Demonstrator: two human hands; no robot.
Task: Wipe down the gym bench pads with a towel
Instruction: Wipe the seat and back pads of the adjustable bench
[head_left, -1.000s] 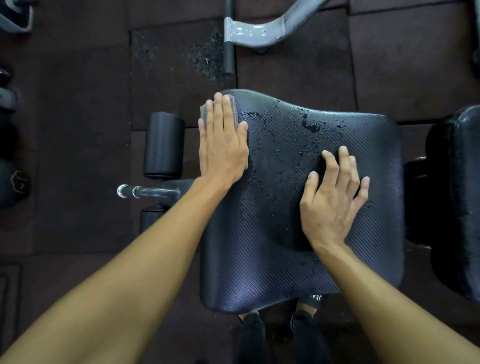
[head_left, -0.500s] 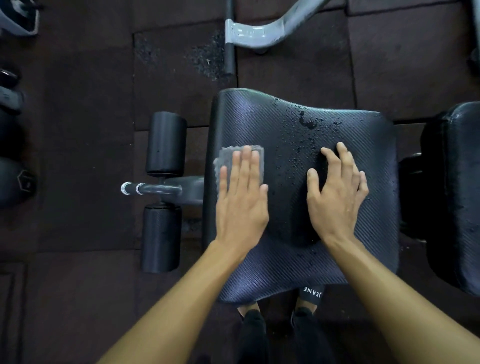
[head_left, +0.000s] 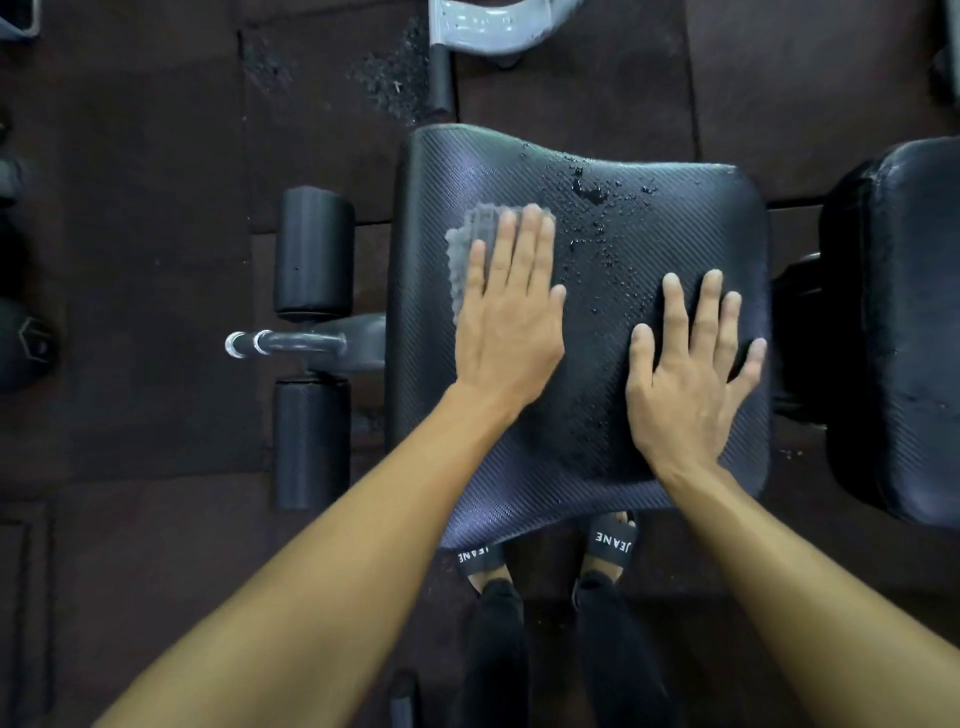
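A black ribbed seat pad (head_left: 426, 415) of the gym bench fills the middle of the head view. Water droplets (head_left: 592, 192) speckle its far and middle part. My left hand (head_left: 511, 317) lies flat on a small grey towel (head_left: 465, 244), pressing it onto the pad's left half; only the towel's far and left edges show. My right hand (head_left: 685, 374) rests flat on the pad's right half with fingers spread and nothing in it. A second black pad (head_left: 904, 322) sits to the right.
Two black foam rollers (head_left: 311, 254) and a chrome bar end (head_left: 249, 344) stick out left of the pad. A grey metal frame (head_left: 483, 31) lies on the dark rubber floor beyond. My feet in black slides (head_left: 613, 540) stand under the near edge. Dumbbells (head_left: 26, 348) sit at far left.
My left hand slid the towel from the pad's far left corner toward me, then forward and rightward again onto the droplets. My right hand stayed pressed on the pad's right half.
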